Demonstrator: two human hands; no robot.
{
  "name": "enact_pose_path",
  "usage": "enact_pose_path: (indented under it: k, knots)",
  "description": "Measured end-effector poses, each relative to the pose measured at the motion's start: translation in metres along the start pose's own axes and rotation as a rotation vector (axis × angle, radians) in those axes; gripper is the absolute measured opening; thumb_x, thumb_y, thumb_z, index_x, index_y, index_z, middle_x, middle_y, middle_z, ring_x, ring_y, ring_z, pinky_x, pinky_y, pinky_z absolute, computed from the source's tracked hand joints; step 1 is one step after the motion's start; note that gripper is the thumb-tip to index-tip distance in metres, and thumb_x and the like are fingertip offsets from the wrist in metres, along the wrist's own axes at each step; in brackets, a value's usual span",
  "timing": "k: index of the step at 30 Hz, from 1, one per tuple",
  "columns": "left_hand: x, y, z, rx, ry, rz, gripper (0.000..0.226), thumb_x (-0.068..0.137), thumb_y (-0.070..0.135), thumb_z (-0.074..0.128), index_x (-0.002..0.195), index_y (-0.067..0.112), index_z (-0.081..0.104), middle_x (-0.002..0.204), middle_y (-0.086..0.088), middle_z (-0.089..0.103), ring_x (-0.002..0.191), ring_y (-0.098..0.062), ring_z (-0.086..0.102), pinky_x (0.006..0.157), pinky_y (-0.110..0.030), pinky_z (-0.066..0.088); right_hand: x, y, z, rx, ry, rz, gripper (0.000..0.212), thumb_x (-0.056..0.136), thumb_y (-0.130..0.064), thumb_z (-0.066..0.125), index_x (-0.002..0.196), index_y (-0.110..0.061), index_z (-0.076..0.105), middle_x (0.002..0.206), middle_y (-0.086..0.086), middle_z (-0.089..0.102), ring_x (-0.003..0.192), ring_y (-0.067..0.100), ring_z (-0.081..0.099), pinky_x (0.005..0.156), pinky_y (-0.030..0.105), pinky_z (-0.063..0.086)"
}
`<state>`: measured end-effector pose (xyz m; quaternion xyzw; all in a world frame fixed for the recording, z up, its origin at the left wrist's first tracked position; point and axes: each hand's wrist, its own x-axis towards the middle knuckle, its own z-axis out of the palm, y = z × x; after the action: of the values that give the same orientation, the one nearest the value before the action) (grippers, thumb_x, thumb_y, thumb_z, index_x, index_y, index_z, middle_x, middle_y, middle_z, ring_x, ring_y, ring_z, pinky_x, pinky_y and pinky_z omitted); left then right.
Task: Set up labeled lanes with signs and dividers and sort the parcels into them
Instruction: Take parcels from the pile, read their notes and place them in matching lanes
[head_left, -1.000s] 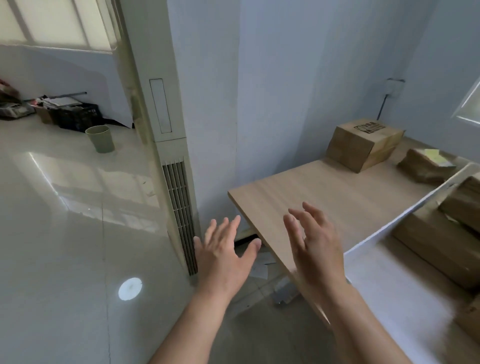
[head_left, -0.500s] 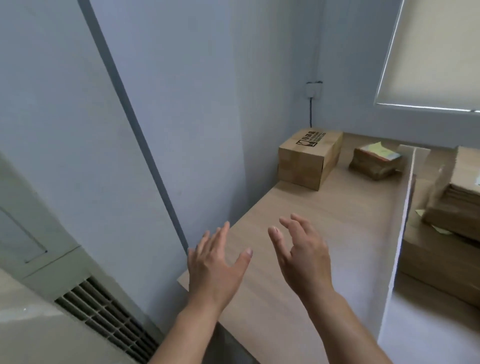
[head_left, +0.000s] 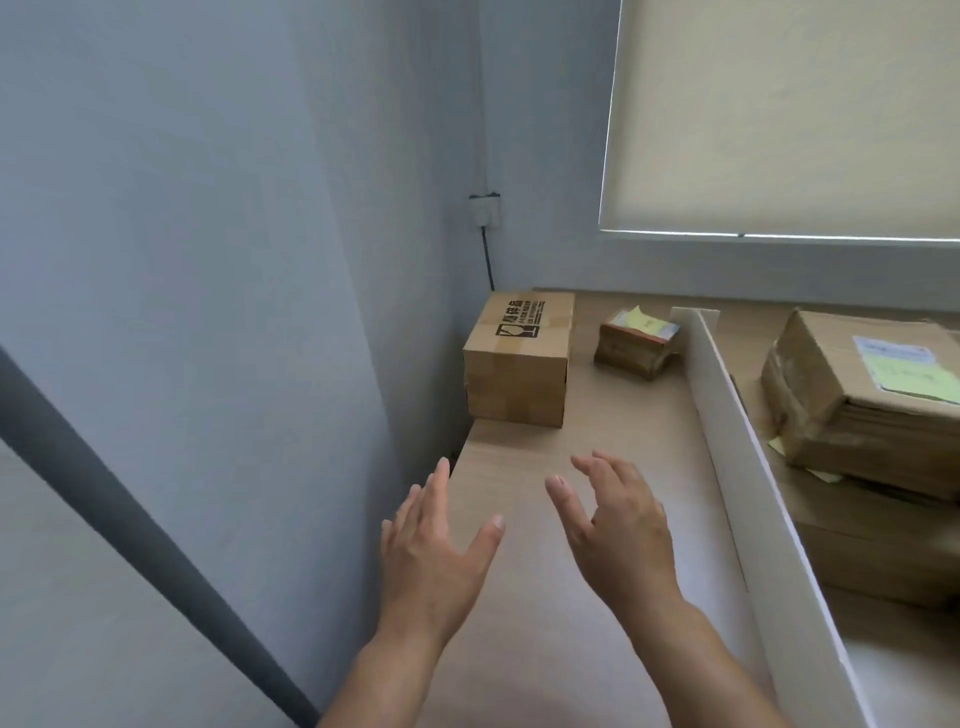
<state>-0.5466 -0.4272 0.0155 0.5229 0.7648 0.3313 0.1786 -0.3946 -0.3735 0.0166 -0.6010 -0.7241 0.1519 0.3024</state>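
Head view: 2 parcels (head_left: 519, 364) left of divider (head_left: 737, 447).

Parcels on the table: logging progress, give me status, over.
Both hands, left and right, open, empty, above table. Printed box and small parcel left of divider. Path clear.

Single head-worn view, looking forward and down (wide-angle), close over table (head_left: 613, 415), facing wall corner

Soft daylight thru blind (head_left: 789, 114), dim grey wall, wide-angle bend at edges, slight blur.
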Motion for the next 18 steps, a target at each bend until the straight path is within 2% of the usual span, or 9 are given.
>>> enact_pose_path:
  k: [5,13,18]
  knots:
    - [0.059,-0.018,-0.013,-0.08,-0.03,0.074,0.078,0.088,0.049,0.054,0.149,0.031,0.009,0.155,0.009,0.02,0.144,-0.011,0.011,0.117,-0.036,0.015,0.035,-0.018,0.016,-0.029,0.064,0.096,0.046,0.094,-0.044,0.046,0.131,-0.018,0.052,0.136,0.002,0.049,0.129,0.018,0.042,0.103,0.034,0.033]
    - [0.163,-0.015,0.012,-0.075,-0.118,0.067,0.082,0.088,0.048,0.055,0.15,0.029,0.006,0.157,0.008,0.013,0.145,-0.013,0.008,0.118,-0.04,0.015,0.118,0.0,0.051,-0.166,-0.021,0.162,0.05,0.095,-0.05,0.038,0.138,-0.023,0.042,0.141,-0.001,0.042,0.131,0.016,0.037,0.104,0.031,0.03]
    - [0.241,-0.007,0.031,-0.083,-0.125,0.055,0.084,0.087,0.047,0.057,0.151,0.026,0.007,0.157,0.004,0.014,0.145,-0.016,0.011,0.116,-0.036,0.017,0.188,0.03,0.07,-0.022,-0.092,0.234,0.057,0.096,-0.048,0.041,0.145,-0.02,0.032,0.15,0.002,0.033,0.139,0.017,0.027,0.112,0.034,0.028]
